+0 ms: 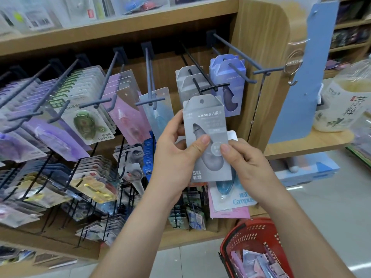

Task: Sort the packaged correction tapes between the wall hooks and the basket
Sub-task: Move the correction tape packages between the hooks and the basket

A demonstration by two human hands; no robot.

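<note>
Head view: both hands hold one grey correction-tape pack (207,125) upright, just below the black hook (218,86) carrying matching grey packs (184,85). The left hand (174,157) grips its left edge, thumb on the front. The right hand (247,163) pinches its right side, with a blue pack (226,187) behind. The red basket (251,227) sits low right, with more packs inside.

The basket (254,221) runs off the bottom edge.
</note>
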